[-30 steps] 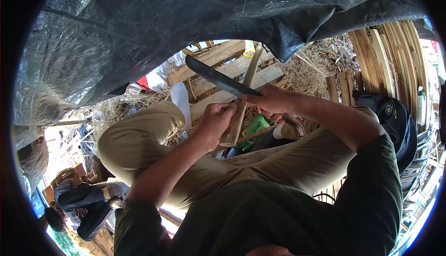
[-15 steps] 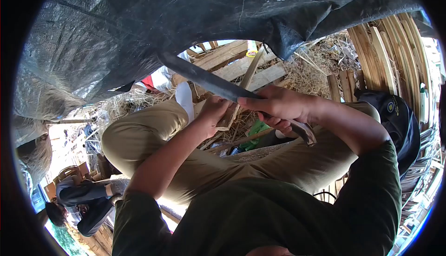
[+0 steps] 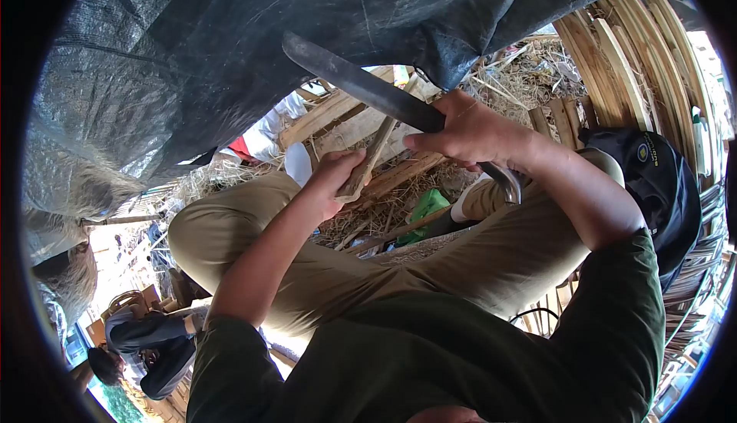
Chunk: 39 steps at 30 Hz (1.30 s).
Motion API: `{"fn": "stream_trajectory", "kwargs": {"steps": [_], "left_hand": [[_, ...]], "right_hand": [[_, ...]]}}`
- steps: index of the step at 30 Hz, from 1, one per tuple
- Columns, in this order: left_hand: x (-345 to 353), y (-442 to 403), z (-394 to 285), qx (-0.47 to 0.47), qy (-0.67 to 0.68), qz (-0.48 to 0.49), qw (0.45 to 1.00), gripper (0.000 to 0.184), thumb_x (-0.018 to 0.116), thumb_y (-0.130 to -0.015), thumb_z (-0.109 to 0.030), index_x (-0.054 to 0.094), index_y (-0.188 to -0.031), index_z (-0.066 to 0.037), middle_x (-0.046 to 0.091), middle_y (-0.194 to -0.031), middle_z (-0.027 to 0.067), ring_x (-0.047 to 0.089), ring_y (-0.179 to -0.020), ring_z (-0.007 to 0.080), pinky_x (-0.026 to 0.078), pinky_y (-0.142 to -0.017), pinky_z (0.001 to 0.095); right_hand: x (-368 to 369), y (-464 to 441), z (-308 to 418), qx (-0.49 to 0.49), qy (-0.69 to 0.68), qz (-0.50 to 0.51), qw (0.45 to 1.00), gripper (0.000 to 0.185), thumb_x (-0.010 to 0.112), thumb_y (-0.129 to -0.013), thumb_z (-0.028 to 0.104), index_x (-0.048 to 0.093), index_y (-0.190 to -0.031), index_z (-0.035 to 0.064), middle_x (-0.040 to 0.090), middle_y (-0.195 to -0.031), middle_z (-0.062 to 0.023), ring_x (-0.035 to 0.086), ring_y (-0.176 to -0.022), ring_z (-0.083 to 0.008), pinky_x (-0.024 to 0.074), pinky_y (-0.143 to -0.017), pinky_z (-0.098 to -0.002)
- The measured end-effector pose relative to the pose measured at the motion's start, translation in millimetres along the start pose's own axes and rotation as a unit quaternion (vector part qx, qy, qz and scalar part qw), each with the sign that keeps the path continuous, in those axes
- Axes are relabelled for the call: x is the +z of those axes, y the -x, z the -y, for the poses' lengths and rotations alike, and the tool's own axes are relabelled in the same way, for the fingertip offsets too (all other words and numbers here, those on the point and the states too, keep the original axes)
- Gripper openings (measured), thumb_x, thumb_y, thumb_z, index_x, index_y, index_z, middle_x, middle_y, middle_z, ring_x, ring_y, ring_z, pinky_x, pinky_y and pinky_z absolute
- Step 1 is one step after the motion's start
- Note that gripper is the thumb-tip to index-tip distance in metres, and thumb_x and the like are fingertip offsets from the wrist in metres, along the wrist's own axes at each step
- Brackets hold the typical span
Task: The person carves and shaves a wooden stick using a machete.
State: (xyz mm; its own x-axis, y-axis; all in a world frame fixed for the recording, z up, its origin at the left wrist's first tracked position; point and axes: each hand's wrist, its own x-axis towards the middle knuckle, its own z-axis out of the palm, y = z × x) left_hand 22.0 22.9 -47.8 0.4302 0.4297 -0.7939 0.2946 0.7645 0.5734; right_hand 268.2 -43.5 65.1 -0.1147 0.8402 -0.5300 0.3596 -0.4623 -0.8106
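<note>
My right hand is wrapped round the handle of a machete. The dark, broad blade slants up and to the left, and the curved handle end shows below the hand. In my left hand is the near end of a thin wooden strip, which points up and away from me. The blade crosses over the strip's far part; whether the two touch I cannot tell. Both hands are above my crossed legs, in khaki trousers.
A dark tarp hangs low in front. Boards and straw lie on the ground beyond my legs. Upright wooden slats and a black bag are at right. Another person sits at lower left.
The machete has risen and moved away from me with my right hand. My left hand has shifted left with the wooden strip, widening the gap between the hands.
</note>
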Motion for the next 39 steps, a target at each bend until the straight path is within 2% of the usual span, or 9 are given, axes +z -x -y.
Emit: {"fn": "stream_trajectory", "kwargs": {"steps": [3,6,12,15,21,27,30,36,39], "left_hand": [[-1.9,-1.1,0.2,-0.001,-0.007,0.003,1.000,0.034,0.050,-0.101,-0.029,0.062,-0.121,-0.004,0.053,-0.066,0.0010,0.047,-0.052,0.0076,0.036,-0.041,0.0229],[-7.5,-0.5,0.7,0.000,0.015,0.033,0.999,0.024,0.055,-0.099,-0.029,0.062,-0.091,-0.008,0.061,-0.069,0.0036,0.058,-0.058,0.0118,0.044,-0.051,0.0277],[-3.6,3.2,-1.8,0.000,0.012,0.017,1.000,0.024,0.055,-0.099,-0.029,0.063,-0.092,-0.008,0.061,-0.069,0.0041,0.058,-0.058,0.0115,0.044,-0.052,0.0282],[4.5,8.3,-6.1,-0.014,-0.014,-0.020,1.000,0.029,0.050,-0.101,-0.029,0.063,-0.112,-0.006,0.054,-0.069,0.0011,0.050,-0.055,0.0088,0.038,-0.045,0.0234],[-4.4,11.9,-15.6,-0.092,0.070,0.061,0.991,0.030,0.040,-0.102,-0.025,0.060,-0.113,-0.006,0.055,-0.073,-0.0002,0.050,-0.056,0.0091,0.038,-0.045,0.0240],[-8.4,19.8,-16.3,-0.119,0.059,0.090,0.987,0.028,0.041,-0.102,-0.028,0.057,-0.113,-0.008,0.051,-0.070,-0.0024,0.045,-0.051,0.0070,0.034,-0.044,0.0233],[-17.9,17.4,-14.8,-0.125,0.080,0.058,0.987,0.024,0.041,-0.101,-0.027,0.056,-0.109,-0.009,0.049,-0.065,-0.0035,0.042,-0.047,0.0062,0.032,-0.041,0.0231],[-22.3,28.1,-19.9,-0.128,0.164,0.111,0.972,0.021,0.040,-0.101,-0.027,0.051,-0.097,-0.010,0.044,-0.059,-0.0048,0.034,-0.038,0.0050,0.026,-0.031,0.0207],[-23.8,30.7,-20.3,-0.126,0.188,0.108,0.968,0.023,0.039,-0.102,-0.029,0.050,-0.097,-0.009,0.043,-0.059,-0.0039,0.033,-0.038,0.0047,0.025,-0.029,0.0197]], "right_hand": [[-2.8,2.8,5.9,0.009,0.003,0.000,1.000,0.036,0.071,-0.084,0.025,0.062,-0.104,-0.0045,0.053,-0.053,-0.0034,0.053,-0.042,-0.0110,0.0430,-0.039,-0.0292],[-1.8,-10.6,-13.7,-0.002,0.009,0.000,1.000,0.031,0.074,-0.086,0.022,0.057,-0.079,-0.0026,0.050,-0.049,-0.0009,0.049,-0.035,-0.0088,0.0357,-0.033,-0.0259],[1.7,-16.5,-20.9,-0.012,-0.049,0.004,0.999,0.022,0.072,-0.084,0.019,0.061,-0.083,-0.0009,0.052,-0.051,0.0001,0.048,-0.036,-0.0084,0.0365,-0.034,-0.0261],[-0.8,-20.0,-16.9,0.054,0.004,-0.004,0.999,0.024,0.071,-0.084,0.022,0.063,-0.084,-0.0002,0.055,-0.056,-0.0005,0.053,-0.042,-0.0091,0.0402,-0.038,-0.0281],[8.9,-41.8,-53.6,-0.020,0.205,-0.088,0.975,0.027,0.065,-0.086,0.024,0.061,-0.087,-0.0021,0.061,-0.063,-0.0097,0.062,-0.055,-0.0209,0.0468,-0.054,-0.0370],[24.1,-53.0,-53.5,-0.072,0.256,0.039,0.963,0.027,0.064,-0.083,0.022,0.064,-0.093,-0.0031,0.067,-0.076,-0.0169,0.069,-0.074,-0.0287,0.0520,-0.071,-0.0412],[21.6,-71.2,-74.1,-0.132,0.223,0.062,0.964,0.026,0.064,-0.086,0.022,0.062,-0.097,-0.0025,0.063,-0.070,-0.0126,0.067,-0.064,-0.0225,0.0512,-0.061,-0.0397],[22.3,-88.5,-81.2,0.066,0.077,0.119,0.988,0.022,0.066,-0.090,0.021,0.058,-0.101,0.0034,0.062,-0.068,-0.0025,0.059,-0.053,-0.0120,0.0446,-0.048,-0.0304],[28.1,-97.9,-100.6,-0.113,0.216,0.016,0.970,0.029,0.068,-0.090,0.028,0.059,-0.100,0.0023,0.063,-0.068,-0.0076,0.064,-0.057,-0.0195,0.0483,-0.054,-0.0357]]}}
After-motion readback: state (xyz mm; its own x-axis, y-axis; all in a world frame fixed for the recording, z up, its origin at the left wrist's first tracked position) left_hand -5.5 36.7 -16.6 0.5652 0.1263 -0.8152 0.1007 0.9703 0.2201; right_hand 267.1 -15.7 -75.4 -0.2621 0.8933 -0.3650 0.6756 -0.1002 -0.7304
